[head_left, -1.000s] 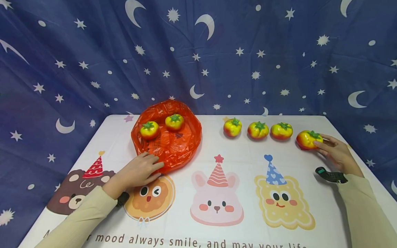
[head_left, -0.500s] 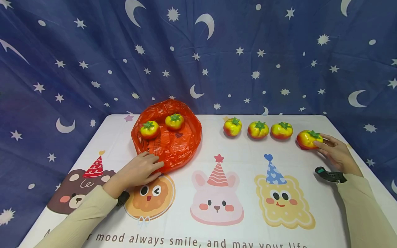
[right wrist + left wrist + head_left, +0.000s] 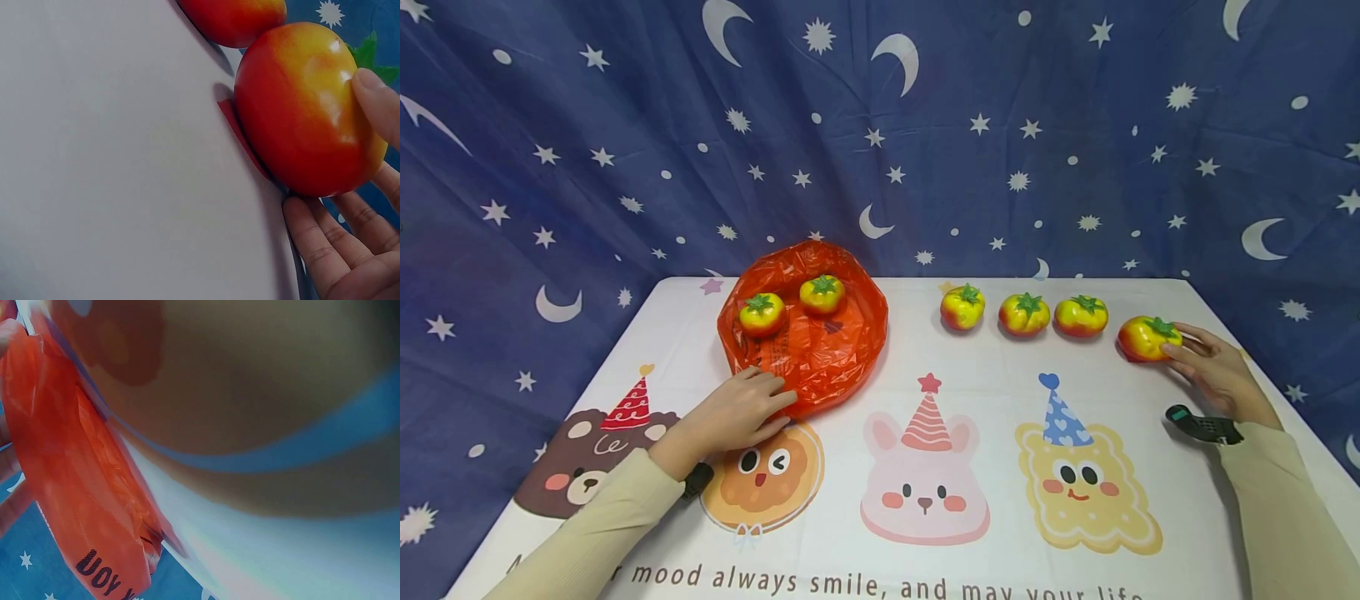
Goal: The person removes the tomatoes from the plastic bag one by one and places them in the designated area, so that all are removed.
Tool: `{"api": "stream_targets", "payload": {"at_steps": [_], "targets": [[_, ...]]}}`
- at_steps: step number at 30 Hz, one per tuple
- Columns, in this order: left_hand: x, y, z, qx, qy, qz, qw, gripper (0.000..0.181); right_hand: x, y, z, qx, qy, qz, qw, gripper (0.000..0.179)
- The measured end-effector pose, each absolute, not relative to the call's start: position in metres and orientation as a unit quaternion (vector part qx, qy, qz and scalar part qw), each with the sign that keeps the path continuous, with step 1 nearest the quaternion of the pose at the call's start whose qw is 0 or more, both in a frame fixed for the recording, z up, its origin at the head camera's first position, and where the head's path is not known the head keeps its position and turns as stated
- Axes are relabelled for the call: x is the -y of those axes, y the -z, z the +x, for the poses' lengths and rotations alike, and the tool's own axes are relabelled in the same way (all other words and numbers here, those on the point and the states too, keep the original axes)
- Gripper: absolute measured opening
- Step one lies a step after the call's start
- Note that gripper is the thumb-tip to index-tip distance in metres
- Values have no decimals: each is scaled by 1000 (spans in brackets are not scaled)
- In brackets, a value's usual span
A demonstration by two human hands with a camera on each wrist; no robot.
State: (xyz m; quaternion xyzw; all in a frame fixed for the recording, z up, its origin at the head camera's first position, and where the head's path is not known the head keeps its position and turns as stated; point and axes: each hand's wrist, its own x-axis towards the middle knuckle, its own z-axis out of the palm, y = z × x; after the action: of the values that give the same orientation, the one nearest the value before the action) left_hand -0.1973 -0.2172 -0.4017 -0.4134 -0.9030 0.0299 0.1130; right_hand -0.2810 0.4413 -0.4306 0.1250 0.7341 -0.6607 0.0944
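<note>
Fingers of the right hand (image 3: 1219, 373) grip the end tomato (image 3: 1144, 339). The left hand (image 3: 736, 413) pinches the edge of the red bag (image 3: 842, 358); two tomatoes (image 3: 762, 318) sit inside.

L hand (image 3: 9, 464) at edge pinches red bag (image 3: 69, 450) w/ dark lettering (image 3: 102, 575); blurry brown print (image 3: 250, 412) alongside, prob. tablecloth (image 3: 206, 550).

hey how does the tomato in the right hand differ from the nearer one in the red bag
The held tomato is outside the red bag; the bagged tomato lies inside. The right hand holds the held tomato; no hand touches the bagged tomato. Both are yellow and red with green leaves.
</note>
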Motion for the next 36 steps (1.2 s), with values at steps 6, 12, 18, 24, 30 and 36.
{"api": "stream_targets", "payload": {"at_steps": [6,12,18,24,30,36], "targets": [[218,402,-197,902,-31,-414,115,24,-443,431,-281,-733,664,113,99,67],[218,403,-198,904,-30,-412,110,24,-446,427,-277,-736,660,96,115,81],[219,402,-198,904,-29,-412,111,24,-452,423,-273,-708,692,73,115,82],[219,403,-198,904,-29,-412,113,24,-460,423,-270,-720,688,45,82,79],[219,404,-197,902,-28,-414,118,24,-466,417,-263,-719,693,3,49,72],[220,403,-198,904,-25,-412,114,24,-461,397,-259,-704,707,-66,36,57]]}}
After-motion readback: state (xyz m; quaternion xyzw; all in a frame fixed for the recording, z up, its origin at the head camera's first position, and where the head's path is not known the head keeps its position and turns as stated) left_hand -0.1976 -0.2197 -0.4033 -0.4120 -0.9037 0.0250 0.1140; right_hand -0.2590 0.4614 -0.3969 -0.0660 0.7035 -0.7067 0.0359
